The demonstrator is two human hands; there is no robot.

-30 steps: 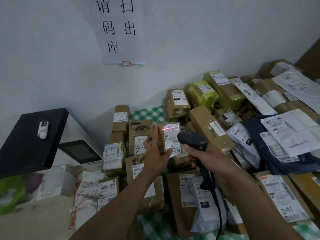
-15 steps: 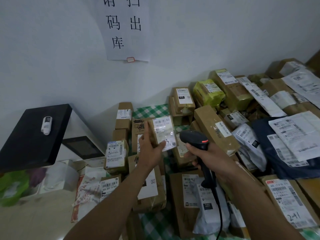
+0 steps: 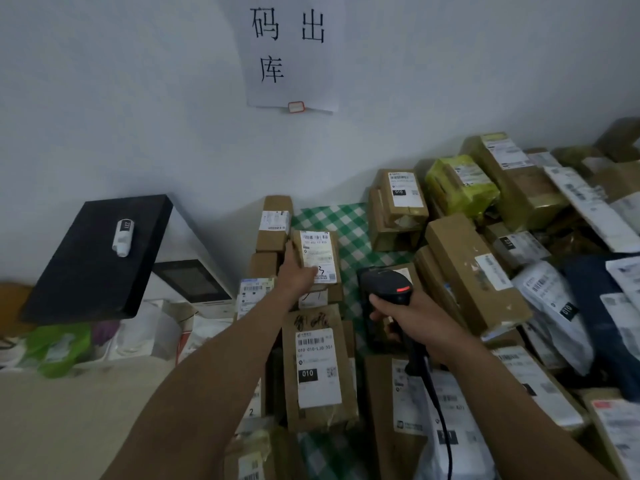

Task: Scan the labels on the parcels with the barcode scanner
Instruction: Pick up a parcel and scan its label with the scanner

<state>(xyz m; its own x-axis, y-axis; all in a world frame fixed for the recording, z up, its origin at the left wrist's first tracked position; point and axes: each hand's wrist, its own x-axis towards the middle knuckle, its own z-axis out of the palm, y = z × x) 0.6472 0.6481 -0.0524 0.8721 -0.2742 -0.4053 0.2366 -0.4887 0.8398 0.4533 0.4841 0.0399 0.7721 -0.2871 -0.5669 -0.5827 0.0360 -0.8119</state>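
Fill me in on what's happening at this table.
A person is scanning parcels. The left hand holds a small cardboard parcel, label up, at a stack of boxes. The right hand grips a black barcode scanner beside it, over the green checked cloth. No scan line shows on the label at this moment.

Arms extended; left hand (image 3: 298,276) gripping farther out; right hand (image 3: 417,318) curled nearer.

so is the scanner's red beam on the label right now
Not visibly: the white label on the small brown cardboard parcel shows no red line.
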